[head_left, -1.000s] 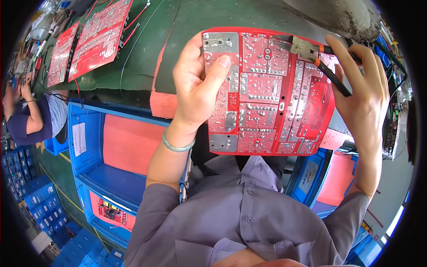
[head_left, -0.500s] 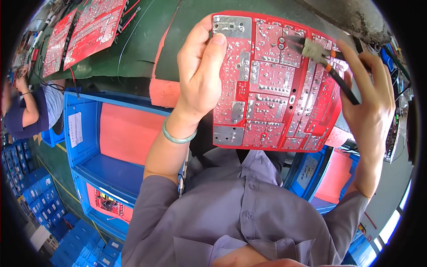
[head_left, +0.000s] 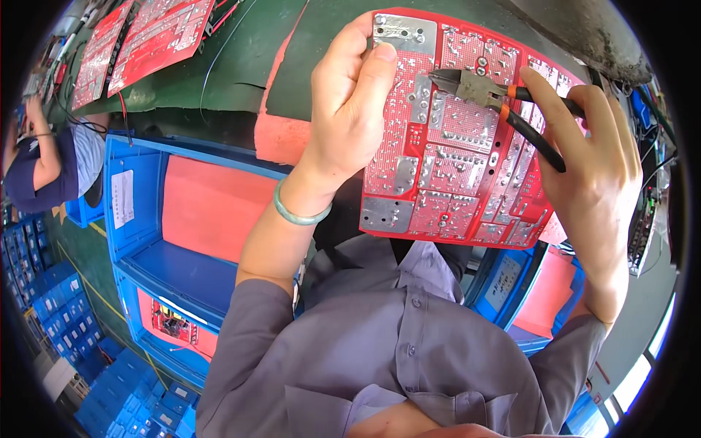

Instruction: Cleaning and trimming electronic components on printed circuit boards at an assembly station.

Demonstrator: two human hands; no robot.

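Observation:
A large red circuit board (head_left: 456, 171) is held up in front of me, its solder side with silvery pads and joints facing me. My left hand (head_left: 350, 106) grips its left edge near the top corner, thumb on the face and the other fingers behind. In my right hand (head_left: 595, 157) is a pair of side cutters (head_left: 485, 95) with black and orange handles. Their jaws lie over the upper left part of the board, close to a silver pad; whether the tips touch it I cannot tell.
More red boards (head_left: 157, 40) lie on the green bench mat (head_left: 241, 73) at the upper left. Blue crates (head_left: 175, 274) with pink lining stand below the bench, one with a board inside. A co-worker (head_left: 55, 157) is at the far left. A grey rounded object (head_left: 595, 36) sits behind the board.
The side cutters have moved left across the board, from its upper right toward its upper left. My left hand and the board have shifted slightly right and up.

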